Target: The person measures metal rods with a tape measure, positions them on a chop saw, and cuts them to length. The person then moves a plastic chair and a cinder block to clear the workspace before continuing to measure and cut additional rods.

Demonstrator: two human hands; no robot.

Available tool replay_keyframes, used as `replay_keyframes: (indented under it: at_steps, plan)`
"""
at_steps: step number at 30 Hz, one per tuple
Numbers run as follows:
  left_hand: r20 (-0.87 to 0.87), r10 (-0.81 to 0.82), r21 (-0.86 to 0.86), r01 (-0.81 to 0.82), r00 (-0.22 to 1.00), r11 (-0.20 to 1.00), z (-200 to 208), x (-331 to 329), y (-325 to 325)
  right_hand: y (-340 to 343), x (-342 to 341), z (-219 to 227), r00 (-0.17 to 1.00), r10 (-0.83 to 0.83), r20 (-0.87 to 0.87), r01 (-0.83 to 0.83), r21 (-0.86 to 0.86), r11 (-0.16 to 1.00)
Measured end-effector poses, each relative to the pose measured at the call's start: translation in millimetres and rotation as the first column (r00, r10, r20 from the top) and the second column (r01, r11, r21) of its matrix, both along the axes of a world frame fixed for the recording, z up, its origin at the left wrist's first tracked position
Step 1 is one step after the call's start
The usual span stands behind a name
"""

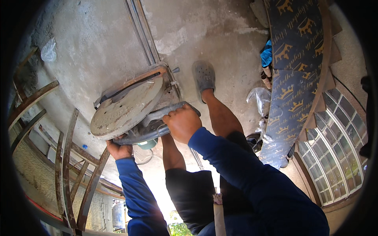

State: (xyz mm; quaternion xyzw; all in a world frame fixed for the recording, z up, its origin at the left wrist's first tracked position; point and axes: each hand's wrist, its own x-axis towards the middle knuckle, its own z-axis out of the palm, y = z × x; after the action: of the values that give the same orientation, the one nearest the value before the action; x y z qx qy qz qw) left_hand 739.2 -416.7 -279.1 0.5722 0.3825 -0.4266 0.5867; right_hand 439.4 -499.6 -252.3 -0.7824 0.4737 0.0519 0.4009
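Nearest the head camera, 2 blue sleeves are seen rising from the lower edge, one to each hand. A cut-off saw [136,108] with a large round blade guard is gripped low over the concrete floor [220,43], beside a long metal rail [142,33] that runs away across it. The right hand [182,122] is closed around the saw's grey handle, fingers curled over the top, apparently so the heavy tool can be steered. The left hand [119,149] is tucked under the rim of the guard, fingers wrapped up around its edge, evidently to carry the weight from beneath. A foot in a grey clog [204,75] is planted just beyond the saw, seemingly for balance. Rusty metal frames [71,169] stand at the left, well apart.
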Motion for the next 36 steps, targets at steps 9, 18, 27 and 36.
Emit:
replay_keyframes:
  at_steps: [9,18,27,36]
  plan:
    - [-0.024,0.022,-0.003,-0.022,0.999,1.0,-9,3,2,3,10,-9,1.0,-0.016,-0.015,0.016,-0.003,1.0]
    - [-0.049,0.039,-0.008,-0.039,0.998,0.999,-15,7,8,3,13,-9,1.0,-0.028,0.005,0.028,0.033,0.999]
    - [-0.065,-0.045,-0.128,0.036,0.997,0.991,-24,17,26,1,16,-10,1.0,0.007,-0.005,-0.006,0.035,0.999]
    - [-0.056,-0.092,-0.114,0.085,0.994,0.99,-22,20,17,11,15,-17,1.0,-0.001,0.012,0.0,0.013,1.0]
